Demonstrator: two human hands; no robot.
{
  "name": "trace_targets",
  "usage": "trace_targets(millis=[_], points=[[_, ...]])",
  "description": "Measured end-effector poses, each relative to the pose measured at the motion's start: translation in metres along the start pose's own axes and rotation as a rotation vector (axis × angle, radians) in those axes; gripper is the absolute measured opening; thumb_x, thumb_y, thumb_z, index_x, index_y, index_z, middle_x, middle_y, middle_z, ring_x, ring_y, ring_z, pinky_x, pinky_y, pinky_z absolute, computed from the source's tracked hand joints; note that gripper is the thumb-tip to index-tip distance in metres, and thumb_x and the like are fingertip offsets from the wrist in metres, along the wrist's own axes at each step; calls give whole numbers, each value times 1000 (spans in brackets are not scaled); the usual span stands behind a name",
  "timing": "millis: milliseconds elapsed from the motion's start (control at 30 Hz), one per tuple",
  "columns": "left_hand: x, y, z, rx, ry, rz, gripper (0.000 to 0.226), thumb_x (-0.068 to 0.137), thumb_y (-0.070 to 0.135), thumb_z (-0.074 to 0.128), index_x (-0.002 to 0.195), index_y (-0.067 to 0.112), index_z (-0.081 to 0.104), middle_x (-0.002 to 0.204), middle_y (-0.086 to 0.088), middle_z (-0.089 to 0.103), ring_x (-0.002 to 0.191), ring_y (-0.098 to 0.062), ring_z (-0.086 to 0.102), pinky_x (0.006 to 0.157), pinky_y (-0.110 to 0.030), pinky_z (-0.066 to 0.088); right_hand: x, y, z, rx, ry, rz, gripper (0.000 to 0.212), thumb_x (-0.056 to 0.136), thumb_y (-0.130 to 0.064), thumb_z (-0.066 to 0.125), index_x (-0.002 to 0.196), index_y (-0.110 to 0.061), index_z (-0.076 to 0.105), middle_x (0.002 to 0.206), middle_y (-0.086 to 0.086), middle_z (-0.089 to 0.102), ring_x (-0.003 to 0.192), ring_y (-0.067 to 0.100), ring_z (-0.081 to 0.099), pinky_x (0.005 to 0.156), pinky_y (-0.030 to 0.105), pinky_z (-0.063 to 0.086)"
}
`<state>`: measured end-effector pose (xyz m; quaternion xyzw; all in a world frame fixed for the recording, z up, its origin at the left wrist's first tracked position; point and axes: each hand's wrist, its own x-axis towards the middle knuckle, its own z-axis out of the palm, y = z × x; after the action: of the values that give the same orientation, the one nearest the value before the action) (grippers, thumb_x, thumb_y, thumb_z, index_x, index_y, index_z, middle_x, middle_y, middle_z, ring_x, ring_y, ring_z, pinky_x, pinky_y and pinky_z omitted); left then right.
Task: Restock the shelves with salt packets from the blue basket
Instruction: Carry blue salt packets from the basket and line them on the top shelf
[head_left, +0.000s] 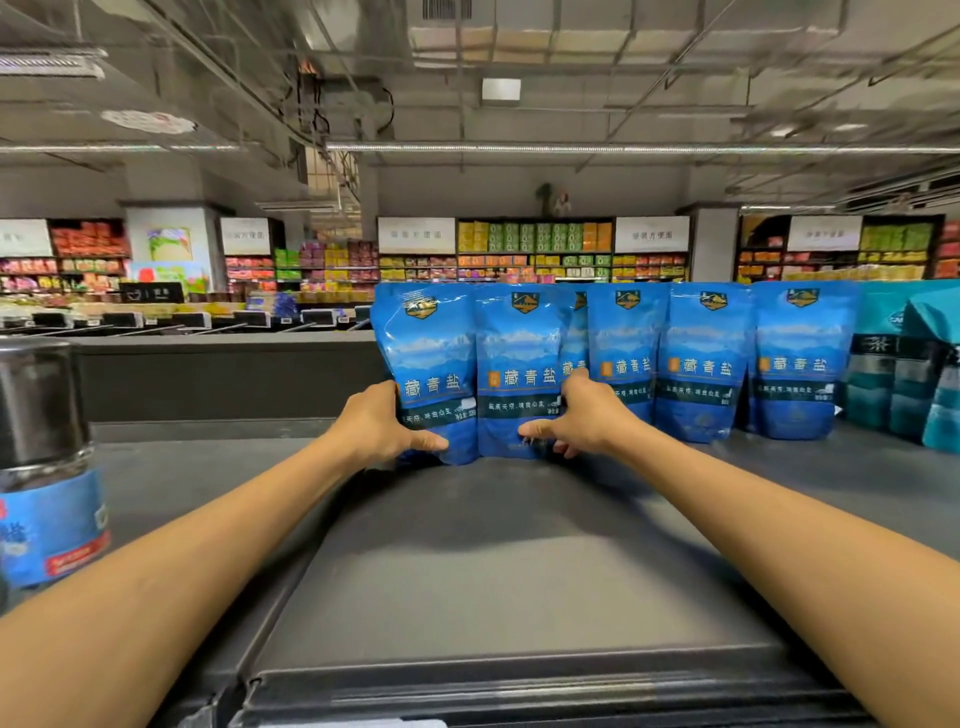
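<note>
Several blue salt packets stand upright in a row on the grey top shelf. My left hand grips the leftmost packet at its lower left edge, thumb across the front. My right hand grips the second packet at its lower right edge, thumb on the front. Both packets sit side by side with their bases on the shelf. More blue packets stand to the right of my hands. The blue basket is out of view.
A jar with a dark lid and blue label stands at the shelf's left edge. Teal packets stand at the far right. The shelf's front lip runs below my arms. Store aisles lie beyond.
</note>
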<state>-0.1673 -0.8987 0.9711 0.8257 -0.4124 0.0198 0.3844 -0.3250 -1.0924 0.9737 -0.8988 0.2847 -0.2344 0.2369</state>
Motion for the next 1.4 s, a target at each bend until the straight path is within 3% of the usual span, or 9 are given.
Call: trace_targets(millis=[167, 267, 367, 500, 633, 867, 1033, 1267, 1400], points=[[-10, 13, -6, 3, 26, -94, 84, 65, 34, 94, 129, 8, 46, 129, -5, 62, 117, -24, 59, 98, -37, 51, -14, -12, -9, -47, -42, 65, 117, 81, -43, 80, 153, 7, 3, 122, 28, 63, 54, 16, 63, 34, 18, 42], [-33, 29, -15, 76, 32, -149, 85, 76, 39, 86, 132, 3, 34, 131, -14, 52, 119, -28, 54, 86, -35, 48, -31, -20, -22, 11, -100, 70, 61, 84, -35, 81, 118, 4, 48, 79, 14, 65, 44, 14, 60, 38, 24, 49], [-65, 40, -26, 11, 79, -73, 55, 86, 37, 76, 121, 7, 46, 108, -10, 65, 89, -22, 66, 78, -40, 54, -62, -33, -32, 223, -108, -10, 34, 91, -30, 74, 82, -3, 55, 65, 10, 61, 43, 13, 59, 42, 22, 49], [-117, 51, -46, -358, 257, 51, 11, 91, 22, 70, 99, 17, 64, 87, -4, 72, 60, -4, 70, 48, -18, 53, -128, -69, -27, 547, -108, -150, 26, 91, -28, 72, 100, -7, 59, 70, 8, 71, 65, 28, 73, 60, 35, 60], [-168, 53, -57, -695, 318, 88, 3, 93, 11, 66, 94, 10, 69, 83, -8, 74, 63, -11, 71, 51, -20, 54, -196, -98, -4, 832, -106, -299, 14, 92, -11, 69, 101, -4, 61, 80, 18, 63, 65, 20, 72, 55, 30, 57], [-298, 16, -53, -627, 492, 291, 17, 77, 30, 70, 91, 20, 69, 81, -4, 72, 69, -8, 70, 66, -14, 54, -291, -116, 77, 1098, -405, -434, 22, 77, -24, 72, 99, -28, 71, 98, 2, 77, 91, 22, 73, 80, 47, 58], [-389, -49, -23, -563, 689, 28, 11, 86, 29, 59, 93, 21, 64, 80, 3, 71, 66, -4, 66, 66, -11, 51, -344, -109, 154, 1139, -581, -365, 25, 84, -42, 72, 102, -24, 71, 91, 10, 73, 83, 28, 72, 72, 41, 55], [-530, -160, 81, -507, 623, -591, 17, 99, 7, 57, 89, 19, 62, 74, -1, 63, 64, -16, 56, 60, -24, 44, -430, -30, 286, 932, -798, 12, 17, 92, 2, 66, 86, -13, 70, 72, 7, 72, 62, 13, 64, 62, 34, 49], [-598, -175, 124, -634, 674, -875, 25, 103, 0, 44, 91, 14, 60, 78, -6, 64, 55, -7, 56, 51, -19, 42, -477, 20, 317, 793, -917, 88, 11, 87, -17, 65, 84, -25, 72, 69, -1, 72, 58, 7, 63, 54, 22, 49]])
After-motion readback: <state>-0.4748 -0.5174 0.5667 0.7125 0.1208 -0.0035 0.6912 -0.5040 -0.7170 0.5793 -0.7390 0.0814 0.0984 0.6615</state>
